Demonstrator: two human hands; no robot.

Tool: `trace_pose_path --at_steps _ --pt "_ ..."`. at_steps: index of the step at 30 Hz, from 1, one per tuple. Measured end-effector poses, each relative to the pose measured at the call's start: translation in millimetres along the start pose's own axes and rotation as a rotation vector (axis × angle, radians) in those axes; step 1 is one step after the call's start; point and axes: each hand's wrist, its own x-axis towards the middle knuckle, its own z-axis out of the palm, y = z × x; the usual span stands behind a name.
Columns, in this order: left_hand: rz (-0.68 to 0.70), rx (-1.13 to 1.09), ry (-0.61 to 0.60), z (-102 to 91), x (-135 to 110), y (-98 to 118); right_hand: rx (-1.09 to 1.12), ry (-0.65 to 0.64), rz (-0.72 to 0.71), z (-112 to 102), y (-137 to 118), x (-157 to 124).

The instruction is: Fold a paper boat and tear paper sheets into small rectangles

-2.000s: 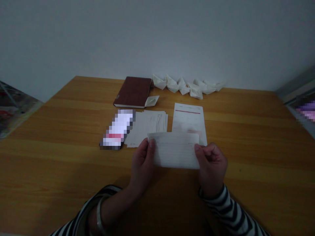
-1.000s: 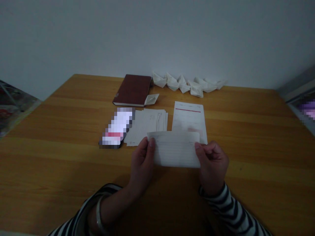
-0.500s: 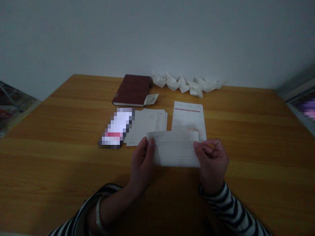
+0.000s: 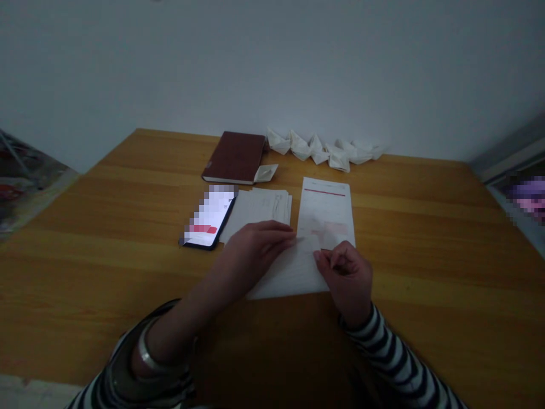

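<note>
A lined sheet of paper (image 4: 289, 275) is held low over the near part of the table, tilted a little. My left hand (image 4: 259, 247) reaches across its left part, fingers pressed together at the far edge; the thumb is hidden. At the sheet's right side, my right hand (image 4: 349, 278) pinches the edge between thumb and curled fingers. Just beyond lies a white printed sheet (image 4: 326, 204) with a red line near its top. A stack of lined papers (image 4: 259, 207) lies behind my left hand.
Left of the stack is a phone (image 4: 210, 218) with a lit, blurred screen. A dark red notebook (image 4: 236, 156) lies farther back, with a small folded paper (image 4: 266, 172) at its corner. Several folded paper boats (image 4: 317, 149) line the wall side of the wooden table (image 4: 426, 238).
My left hand has gone from the sheet's left edge to its far edge, moving right. My right hand has shifted slightly left. The sheet has turned, and the view has shifted slightly.
</note>
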Motion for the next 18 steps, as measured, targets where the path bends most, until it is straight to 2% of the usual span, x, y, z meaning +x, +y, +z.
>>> trace_pose_path --at_steps 2,5,11,18 --pt "0.018 0.037 -0.078 7.4 3.8 6.5 0.005 -0.024 -0.01 0.1 0.5 -3.0" --pt "-0.005 0.007 -0.074 13.2 12.5 12.3 0.013 -0.02 -0.006 -0.6 0.1 -3.3" --pt "-0.03 -0.038 -0.108 13.8 27.0 11.1 0.032 0.011 0.004 -0.6 -1.1 1.1" --pt "-0.101 -0.03 -0.159 12.1 33.0 10.9 0.094 -0.003 0.044 -0.3 -0.1 1.7"
